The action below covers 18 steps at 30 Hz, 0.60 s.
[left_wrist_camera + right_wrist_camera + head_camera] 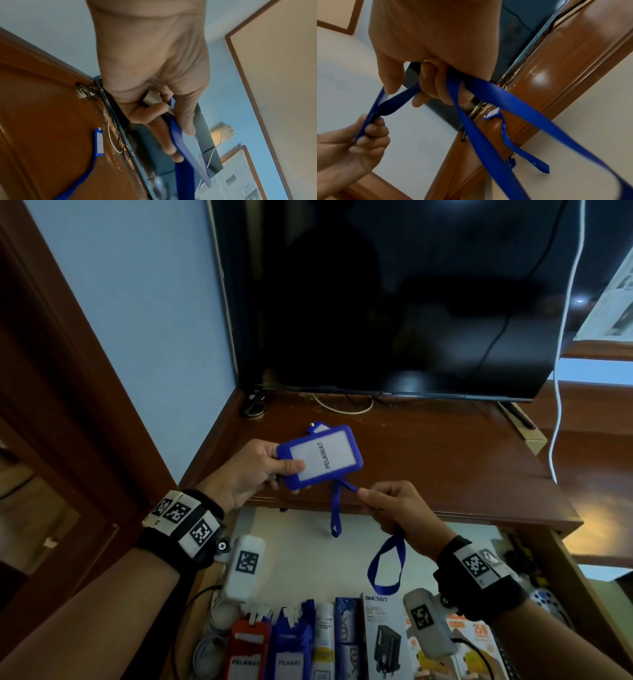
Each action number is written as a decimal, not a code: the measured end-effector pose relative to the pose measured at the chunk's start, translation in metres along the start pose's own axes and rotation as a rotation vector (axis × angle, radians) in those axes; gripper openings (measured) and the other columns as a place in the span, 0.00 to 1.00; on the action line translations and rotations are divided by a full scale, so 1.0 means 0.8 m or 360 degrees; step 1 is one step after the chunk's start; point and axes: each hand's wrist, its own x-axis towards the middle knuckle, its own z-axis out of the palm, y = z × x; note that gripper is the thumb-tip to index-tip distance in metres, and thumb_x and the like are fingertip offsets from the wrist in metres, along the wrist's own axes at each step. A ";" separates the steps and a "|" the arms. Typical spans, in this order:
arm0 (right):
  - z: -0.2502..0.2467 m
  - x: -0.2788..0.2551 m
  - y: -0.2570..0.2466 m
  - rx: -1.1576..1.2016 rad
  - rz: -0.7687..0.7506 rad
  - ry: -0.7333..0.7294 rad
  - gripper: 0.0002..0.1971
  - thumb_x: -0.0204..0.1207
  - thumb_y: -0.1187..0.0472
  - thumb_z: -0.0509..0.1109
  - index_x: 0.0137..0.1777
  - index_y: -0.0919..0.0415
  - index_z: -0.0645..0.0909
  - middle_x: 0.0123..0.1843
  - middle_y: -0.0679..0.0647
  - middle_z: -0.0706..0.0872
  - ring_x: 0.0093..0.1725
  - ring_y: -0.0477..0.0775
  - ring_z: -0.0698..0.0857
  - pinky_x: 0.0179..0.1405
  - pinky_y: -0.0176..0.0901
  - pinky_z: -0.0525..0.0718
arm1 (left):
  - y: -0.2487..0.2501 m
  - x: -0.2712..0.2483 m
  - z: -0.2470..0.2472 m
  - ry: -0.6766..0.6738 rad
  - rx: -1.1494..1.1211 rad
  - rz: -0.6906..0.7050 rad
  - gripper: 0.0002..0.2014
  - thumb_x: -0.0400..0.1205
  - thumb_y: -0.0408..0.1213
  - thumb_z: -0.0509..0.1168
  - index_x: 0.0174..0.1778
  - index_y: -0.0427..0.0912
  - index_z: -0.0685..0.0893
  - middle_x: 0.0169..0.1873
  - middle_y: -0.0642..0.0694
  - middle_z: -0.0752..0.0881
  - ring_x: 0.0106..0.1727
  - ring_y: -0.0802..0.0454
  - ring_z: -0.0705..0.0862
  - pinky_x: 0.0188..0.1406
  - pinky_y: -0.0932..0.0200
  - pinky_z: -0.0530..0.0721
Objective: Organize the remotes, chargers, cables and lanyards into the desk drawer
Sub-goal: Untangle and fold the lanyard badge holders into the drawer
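Note:
My left hand (284, 470) grips a blue badge holder (320, 457) marked PELAWAT by its short edge, above the desk's front edge. Its blue strap (385, 571) runs to my right hand (366, 494), which pinches it and lets a loop hang over the open drawer (301, 542). From the right wrist, the strap (488, 88) passes through my right hand's curled fingers (428, 88). The left wrist view shows the holder (181, 142) edge-on under my thumb. A second blue badge (320, 426) lies on the desk, its strap (335, 515) hanging over the edge.
A dark TV (394, 302) stands at the back of the wooden desk (445, 457), with a white cable (558, 371) hanging at the right. The drawer holds a red badge holder (245, 648), a blue one (289, 652), a charger box (383, 638) and other boxes.

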 end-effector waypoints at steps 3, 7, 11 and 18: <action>-0.001 0.004 0.010 -0.0037 0.0033 -0.0021 0.15 0.82 0.58 0.65 0.34 0.64 0.80 0.21 0.48 0.67 0.20 0.46 0.60 0.19 0.35 0.62 | 0.002 0.002 0.002 0.0103 -0.0202 0.0028 0.19 0.71 0.41 0.71 0.53 0.33 0.83 0.42 0.38 0.91 0.35 0.49 0.89 0.27 0.67 0.78; 0.001 0.005 0.017 0.0032 0.0036 -0.0061 0.16 0.84 0.58 0.63 0.35 0.64 0.79 0.22 0.48 0.65 0.20 0.46 0.59 0.19 0.35 0.61 | 0.007 0.004 0.006 0.0225 -0.0330 0.0095 0.16 0.72 0.40 0.71 0.53 0.36 0.84 0.40 0.38 0.91 0.33 0.49 0.88 0.27 0.66 0.76; 0.013 0.002 0.016 -0.0131 -0.0026 -0.0027 0.16 0.85 0.60 0.62 0.35 0.66 0.77 0.20 0.46 0.67 0.19 0.45 0.60 0.19 0.34 0.61 | 0.007 0.009 0.015 0.0532 -0.0198 0.0174 0.06 0.77 0.37 0.71 0.47 0.41 0.85 0.41 0.41 0.91 0.34 0.50 0.89 0.28 0.66 0.76; 0.040 -0.010 -0.016 -0.0274 -0.0021 -0.0351 0.19 0.86 0.64 0.58 0.30 0.60 0.69 0.21 0.44 0.67 0.19 0.42 0.62 0.21 0.30 0.64 | -0.008 0.026 0.035 0.0986 0.0415 0.0336 0.09 0.76 0.41 0.74 0.44 0.41 0.84 0.44 0.44 0.88 0.43 0.52 0.87 0.39 0.61 0.86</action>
